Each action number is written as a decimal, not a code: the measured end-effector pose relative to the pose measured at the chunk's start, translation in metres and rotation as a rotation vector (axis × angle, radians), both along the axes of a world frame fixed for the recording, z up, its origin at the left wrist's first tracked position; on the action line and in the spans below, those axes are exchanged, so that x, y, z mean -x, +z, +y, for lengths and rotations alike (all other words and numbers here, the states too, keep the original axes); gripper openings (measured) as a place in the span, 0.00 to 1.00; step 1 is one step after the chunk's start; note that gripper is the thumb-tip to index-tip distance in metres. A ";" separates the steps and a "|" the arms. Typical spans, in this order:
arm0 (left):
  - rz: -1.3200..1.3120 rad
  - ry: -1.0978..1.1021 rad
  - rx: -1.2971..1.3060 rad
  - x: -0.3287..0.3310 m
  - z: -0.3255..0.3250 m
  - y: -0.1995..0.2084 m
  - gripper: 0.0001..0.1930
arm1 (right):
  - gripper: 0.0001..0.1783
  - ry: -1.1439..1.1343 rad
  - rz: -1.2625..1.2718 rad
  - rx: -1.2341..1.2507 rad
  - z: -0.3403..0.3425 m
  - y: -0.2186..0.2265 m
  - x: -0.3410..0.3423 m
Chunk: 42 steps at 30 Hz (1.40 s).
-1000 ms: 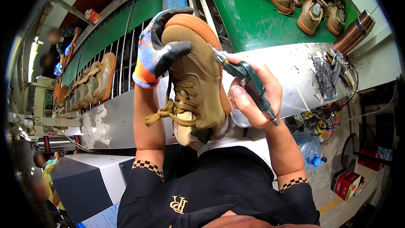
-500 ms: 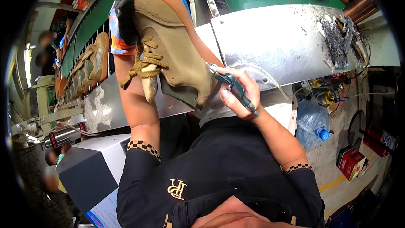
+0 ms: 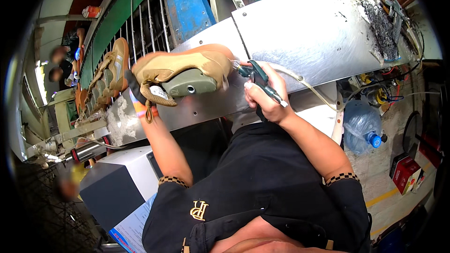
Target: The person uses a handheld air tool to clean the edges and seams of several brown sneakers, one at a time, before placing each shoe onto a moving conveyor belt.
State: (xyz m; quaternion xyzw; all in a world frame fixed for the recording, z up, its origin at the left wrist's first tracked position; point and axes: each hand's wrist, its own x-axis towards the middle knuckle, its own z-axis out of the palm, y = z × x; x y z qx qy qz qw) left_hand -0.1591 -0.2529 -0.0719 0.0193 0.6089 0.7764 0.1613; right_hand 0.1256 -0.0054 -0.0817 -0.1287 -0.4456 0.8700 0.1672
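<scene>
My left hand (image 3: pixel 135 94), in an orange, blue and black glove, grips a tan sneaker (image 3: pixel 201 60) by its toe end. The shoe lies tipped over sideways, its gum-coloured sole away from me and its opening toward me. Inside sits a green shoe last (image 3: pixel 193 83) with a round hole. Brown laces hang by the glove, partly hiding its fingers. My bare right hand (image 3: pixel 273 94) is closed round a dark green air gun (image 3: pixel 258 77). The gun's metal tip points at the heel, at or very near its surface.
A scuffed metal ledge (image 3: pixel 300 33) runs beneath the shoe, with a pale hose (image 3: pixel 307 84) by the gun. More sneakers (image 3: pixel 112 68) stand in a row at left, beside a green conveyor (image 3: pixel 123 16). A clear water jug (image 3: pixel 360 124) and red box (image 3: pixel 407 173) are at right.
The sneaker has come down from upright to lying sideways, bringing the last into view. My left hand has lowered with it. The right hand keeps the gun at the heel.
</scene>
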 end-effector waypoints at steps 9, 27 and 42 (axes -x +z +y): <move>-0.250 -0.102 0.427 -0.136 -0.091 0.004 0.29 | 0.20 -0.069 -0.046 -0.154 -0.020 -0.014 0.028; -0.688 -0.279 0.284 -0.231 -0.030 0.026 0.40 | 0.24 -0.021 -0.098 -0.127 -0.027 -0.010 -0.001; -0.831 -0.392 0.023 -0.236 0.004 0.027 0.44 | 0.24 0.198 -0.153 -0.159 -0.030 0.003 -0.046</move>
